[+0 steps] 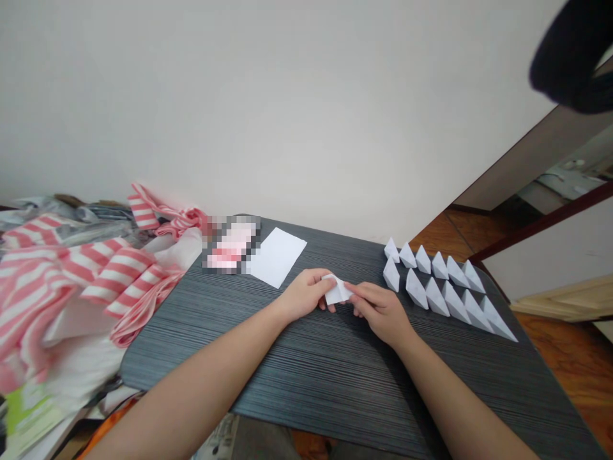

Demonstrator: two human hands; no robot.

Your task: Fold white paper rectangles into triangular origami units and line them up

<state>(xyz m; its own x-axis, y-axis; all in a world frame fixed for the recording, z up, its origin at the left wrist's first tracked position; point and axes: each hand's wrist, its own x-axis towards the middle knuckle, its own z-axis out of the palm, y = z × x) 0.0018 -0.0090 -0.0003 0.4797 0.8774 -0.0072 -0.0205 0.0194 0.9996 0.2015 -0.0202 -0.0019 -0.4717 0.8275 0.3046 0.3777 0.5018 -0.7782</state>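
Observation:
My left hand point(304, 294) and my right hand point(380, 311) meet over the middle of the dark striped table point(335, 377). Between their fingertips they pinch a small folded white paper piece point(336, 291), held just above the tabletop. The fingers of both hands are curled round it. Right of my hands, two rows of several folded white paper triangles point(443, 291) stand on the table. A flat white paper sheet point(278, 256) lies beyond my left hand.
Red-and-white striped plastic bags point(86, 275) and white paper are piled at the table's left edge. A blurred pink item point(230, 246) lies beside the sheet. A pale wall runs behind, with orange floor point(575, 358) to the right.

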